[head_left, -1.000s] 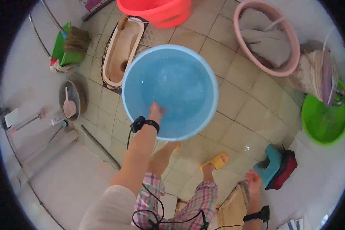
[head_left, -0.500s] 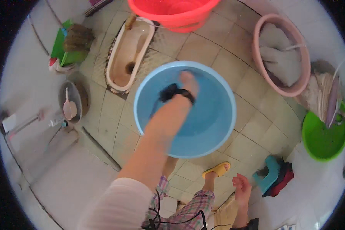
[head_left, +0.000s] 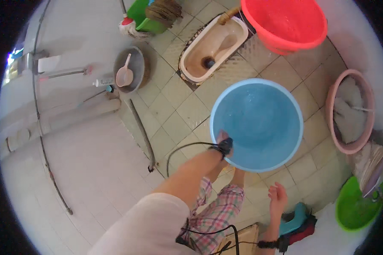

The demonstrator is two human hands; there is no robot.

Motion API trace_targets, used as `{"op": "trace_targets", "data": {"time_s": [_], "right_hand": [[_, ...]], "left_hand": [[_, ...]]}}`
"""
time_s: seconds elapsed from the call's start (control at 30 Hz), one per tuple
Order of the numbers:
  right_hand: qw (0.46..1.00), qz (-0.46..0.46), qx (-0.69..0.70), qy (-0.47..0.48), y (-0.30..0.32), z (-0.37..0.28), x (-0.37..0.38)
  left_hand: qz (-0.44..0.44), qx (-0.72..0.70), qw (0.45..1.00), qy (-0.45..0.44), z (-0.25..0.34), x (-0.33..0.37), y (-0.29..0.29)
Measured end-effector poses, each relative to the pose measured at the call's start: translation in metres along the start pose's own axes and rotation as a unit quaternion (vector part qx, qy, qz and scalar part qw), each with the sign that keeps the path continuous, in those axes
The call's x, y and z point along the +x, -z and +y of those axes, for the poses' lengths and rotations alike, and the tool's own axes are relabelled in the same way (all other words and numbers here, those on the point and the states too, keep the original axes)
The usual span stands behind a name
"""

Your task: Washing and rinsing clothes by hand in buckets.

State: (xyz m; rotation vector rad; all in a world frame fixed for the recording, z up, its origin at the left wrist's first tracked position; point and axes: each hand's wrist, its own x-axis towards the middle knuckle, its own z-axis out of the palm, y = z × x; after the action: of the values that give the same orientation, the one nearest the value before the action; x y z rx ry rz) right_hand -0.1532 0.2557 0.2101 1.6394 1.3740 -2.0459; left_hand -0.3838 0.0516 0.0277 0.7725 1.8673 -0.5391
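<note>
Far left, a grey bowl (head_left: 130,70) with a pink scoop (head_left: 124,76) sits on the tiled floor (head_left: 174,110). A green dustpan (head_left: 147,12) lies beyond it, by the floor toilet (head_left: 212,46).

In the middle, the left hand (head_left: 222,138) grips the near rim of the big blue tub (head_left: 257,123). The fingers are closed on the edge. The tub stands on the floor and looks empty or holds clear water; I cannot tell which. It has not been lifted or tipped yet.

The right hand (head_left: 277,196) hangs open, holding nothing, above a teal stool (head_left: 295,216).

A red basket (head_left: 285,23), a pink tub (head_left: 351,112) and a green tub (head_left: 357,208) sit to the right.
</note>
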Motion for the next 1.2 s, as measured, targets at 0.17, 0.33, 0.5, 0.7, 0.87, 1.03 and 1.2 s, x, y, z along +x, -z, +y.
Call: {"op": "trace_targets", "data": {"time_s": [0.17,0.33,0.5,0.7,0.87,1.03,1.2], "right_hand": [[0.986,0.103,-0.117,0.062,0.041,-0.016,0.065],[0.897,0.203,-0.271,0.286,0.016,-0.069,0.129],[0.92,0.153,-0.358,0.037,0.009,-0.127,0.158],[0.902,0.145,-0.397,0.084,0.026,-0.119,0.155],[0.933,0.174,-0.31,0.052,0.042,-0.082,0.131],[0.967,0.198,-0.159,-0.038,0.053,-0.003,0.102],[0.977,0.147,0.118,-0.1,0.031,-0.004,0.056]], "left_hand": [[0.249,0.112,0.952,-0.141,0.004,-0.066,0.15],[0.257,-0.286,0.909,0.16,-0.027,-0.055,0.154],[0.128,-0.403,0.878,0.224,-0.044,-0.036,0.135],[0.192,-0.368,0.889,0.192,-0.045,-0.035,0.138],[0.238,-0.294,0.922,0.083,-0.025,-0.028,0.226],[0.253,-0.215,0.942,-0.053,0.037,-0.022,0.3],[0.287,-0.089,0.943,-0.144,0.102,-0.044,0.354]]}}
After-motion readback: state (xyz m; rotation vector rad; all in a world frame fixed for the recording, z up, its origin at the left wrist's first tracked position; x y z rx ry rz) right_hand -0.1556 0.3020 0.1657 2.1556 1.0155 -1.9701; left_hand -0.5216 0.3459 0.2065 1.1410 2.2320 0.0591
